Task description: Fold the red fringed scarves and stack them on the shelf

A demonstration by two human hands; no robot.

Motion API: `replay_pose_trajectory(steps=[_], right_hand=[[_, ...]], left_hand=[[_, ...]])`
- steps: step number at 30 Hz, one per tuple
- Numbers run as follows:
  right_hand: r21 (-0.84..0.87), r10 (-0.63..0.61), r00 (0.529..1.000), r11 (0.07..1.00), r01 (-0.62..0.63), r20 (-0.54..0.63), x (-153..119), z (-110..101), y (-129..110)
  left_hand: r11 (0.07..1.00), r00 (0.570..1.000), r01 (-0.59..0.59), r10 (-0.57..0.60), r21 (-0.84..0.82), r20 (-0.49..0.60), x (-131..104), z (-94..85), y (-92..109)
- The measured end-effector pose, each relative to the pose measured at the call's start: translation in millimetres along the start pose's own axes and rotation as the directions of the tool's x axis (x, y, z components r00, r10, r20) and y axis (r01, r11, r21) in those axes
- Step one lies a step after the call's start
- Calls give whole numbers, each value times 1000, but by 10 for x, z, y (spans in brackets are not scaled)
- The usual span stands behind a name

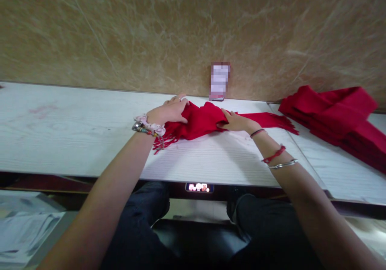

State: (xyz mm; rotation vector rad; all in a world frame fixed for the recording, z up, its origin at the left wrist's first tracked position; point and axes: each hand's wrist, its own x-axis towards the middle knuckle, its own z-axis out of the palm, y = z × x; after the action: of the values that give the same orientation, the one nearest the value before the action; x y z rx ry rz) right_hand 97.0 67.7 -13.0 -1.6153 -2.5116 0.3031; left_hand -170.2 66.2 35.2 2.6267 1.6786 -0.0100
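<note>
No legible text or numbers: propped phone (pixel 219 81) pixelated, lower lit screen (pixel 199 187) too small.

The red scarf (pixel 202 121) is soft, matt woven cloth, finely napped and creased, ending in loose twisted yarn at the fringe (pixel 165 139). The folded red stack (pixel 328 113) looks like the same dull, fuzzy cloth. Beneath them, the white tabletop (pixel 75 133) has a wood-grain finish, faintly streaked, with a low sheen. The brown wall (pixel 150 33) looks like smooth, polished marble with pale veining. Among the wristwear, the scrunchie (pixel 149 124) is gathered pale fabric, the bangle (pixel 283 164) shiny silvery metal, the red bracelet (pixel 274 154) braided cord. The trousers (pixel 144 209) look like matt dark denim; the black seat (pixel 199 238) is smooth and glossy. Sheets of paper (pixel 27 232) lie in a pale, smooth container (pixel 64 226).
</note>
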Motion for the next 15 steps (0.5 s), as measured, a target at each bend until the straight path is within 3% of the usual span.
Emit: replay_pose_trajectory(steps=[1,6,11,13,15], right_hand=[[21,-1,1000,1000,1,20,51,0,-88],[183,-76,994,981,60,80,228,-123,-419],[150,-28,994,989,12,107,213,-415,-539],[95,-48,998,995,44,50,146,-574,-591],[84,-94,991,991,102,-93,55,-722,-662]], left_hand=[[1000,1000,3,-4,-18,-30,-5,1,-29],[978,985,-163,168,-130,29,-80,-87,-295],[994,992,-62,51,-90,-118,-186,-314,-432],[990,993,-12,-5,-138,-119,-216,-389,-382],[982,997,7,-22,-191,-77,-229,-431,-276]])
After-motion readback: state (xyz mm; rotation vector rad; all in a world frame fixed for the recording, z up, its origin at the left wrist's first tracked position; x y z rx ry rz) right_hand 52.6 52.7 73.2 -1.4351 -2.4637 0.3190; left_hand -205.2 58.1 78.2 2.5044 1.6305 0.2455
